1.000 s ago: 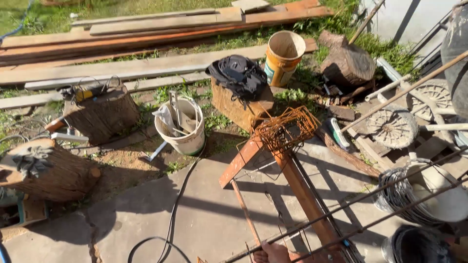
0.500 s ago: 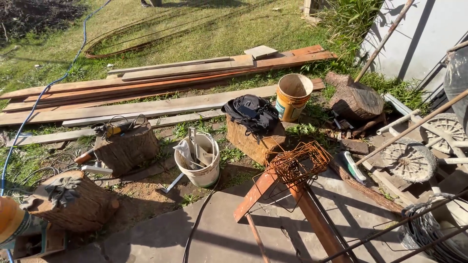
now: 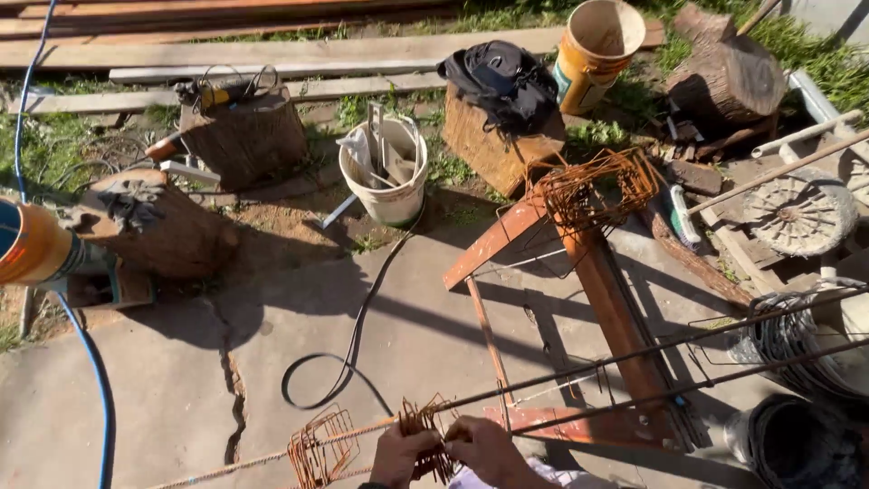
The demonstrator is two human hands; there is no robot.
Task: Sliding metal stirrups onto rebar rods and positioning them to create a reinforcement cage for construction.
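Cracked concrete (image 3: 163, 389) in a sunny yard carries the work, with dirt and grass beyond. At the bottom edge two hands meet: the left hand (image 3: 403, 451) and right hand (image 3: 484, 448) both close their fingers on a bunch of rusty stirrups (image 3: 425, 439) threaded on two long rebars (image 3: 634, 376). A second bunch of stirrups (image 3: 319, 448) sits just to the left on the same bars. The bars' long axis runs from lower left up to the right edge, rising slightly, across a rusty steel stand (image 3: 606, 299). A third stirrup pile (image 3: 597, 186) lies on the stand's far end. One black cable (image 3: 348, 349) loops over the concrete and one blue hose (image 3: 90, 380) curves along the left. A wire coil (image 3: 797, 340) lies at right. Farther off stand four stumps: one with a glove (image 3: 154, 226), one with a grinder (image 3: 240, 131), one under a black bag (image 3: 502, 81), one at top right (image 3: 729, 77). Two buckets show, white (image 3: 385, 172) and yellow (image 3: 597, 41), before several planks (image 3: 272, 50)
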